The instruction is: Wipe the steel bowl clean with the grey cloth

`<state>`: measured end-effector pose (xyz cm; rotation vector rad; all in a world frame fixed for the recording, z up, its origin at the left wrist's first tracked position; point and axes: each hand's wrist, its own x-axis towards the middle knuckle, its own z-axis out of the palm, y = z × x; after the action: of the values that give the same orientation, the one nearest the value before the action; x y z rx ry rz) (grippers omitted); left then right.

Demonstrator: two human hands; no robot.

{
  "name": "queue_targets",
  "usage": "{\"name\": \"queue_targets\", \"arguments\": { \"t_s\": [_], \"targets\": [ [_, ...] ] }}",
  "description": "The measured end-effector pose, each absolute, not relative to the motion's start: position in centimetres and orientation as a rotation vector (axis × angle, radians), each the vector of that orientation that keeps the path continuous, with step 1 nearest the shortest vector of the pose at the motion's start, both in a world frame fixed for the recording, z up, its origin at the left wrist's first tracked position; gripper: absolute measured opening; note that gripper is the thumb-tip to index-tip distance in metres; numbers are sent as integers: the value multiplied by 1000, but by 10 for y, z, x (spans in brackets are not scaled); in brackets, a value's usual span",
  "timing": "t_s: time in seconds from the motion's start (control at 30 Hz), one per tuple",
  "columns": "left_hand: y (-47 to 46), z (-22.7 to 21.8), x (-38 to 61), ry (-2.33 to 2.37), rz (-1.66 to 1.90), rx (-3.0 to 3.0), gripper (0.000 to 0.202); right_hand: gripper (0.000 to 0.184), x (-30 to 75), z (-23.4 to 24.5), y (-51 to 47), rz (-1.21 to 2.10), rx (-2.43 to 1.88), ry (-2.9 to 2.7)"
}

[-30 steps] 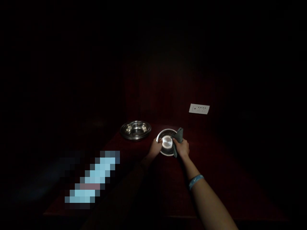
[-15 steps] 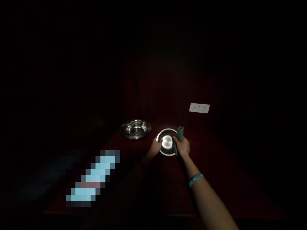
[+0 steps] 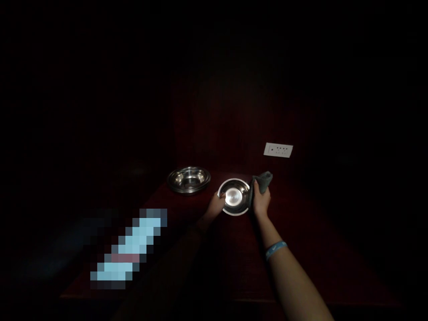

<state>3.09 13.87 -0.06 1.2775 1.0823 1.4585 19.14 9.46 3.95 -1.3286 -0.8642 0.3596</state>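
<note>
A shiny metal bowl (image 3: 234, 196) is tilted toward me above the dark red table. My left hand (image 3: 217, 203) grips its left rim, with the thumb over the inside edge. In my right hand (image 3: 261, 200) is a bunched grey-green cloth (image 3: 264, 182), closed in the fingers at the bowl's right rim. Part of the cloth hangs down along that rim; whether it touches the metal I cannot tell. The bowl's inside shows bare and reflective. The underside of the bowl and the fingers behind it are hidden.
To the left of the bowl, a stack of metal bowls (image 3: 189, 180) stands on the red table (image 3: 321, 267). A white socket plate (image 3: 278, 150) is on the wall behind. A bright pixelated patch (image 3: 130, 249) covers something at the table's left. The surroundings are very dark.
My right hand has moved right with the cloth, from inside the bowl out to its right rim. My left hand and the bowl have stayed nearly in place.
</note>
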Motion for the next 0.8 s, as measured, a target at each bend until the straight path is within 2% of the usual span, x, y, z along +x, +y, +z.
{"name": "queue_targets", "arguments": {
  "t_s": [0.23,0.43,0.53,0.63,0.8],
  "targets": [
    [142,0,35,1189,1405,1239,9,48,186,50,81,104,-1318,-925],
    [140,3,36,1171,1342,1306,18,35,182,49,71,-233,-1368,-1571],
    [137,5,35,1182,1284,1387,28,37,179,49,70,-332,-1484,-1841],
    [136,7,35,1226,1239,1432,35,38,177,46,72,-333,-1536,-1958],
    [137,7,38,1208,1224,1409,40,42,175,38,81,-153,-1574,-1983]
  ]
}}
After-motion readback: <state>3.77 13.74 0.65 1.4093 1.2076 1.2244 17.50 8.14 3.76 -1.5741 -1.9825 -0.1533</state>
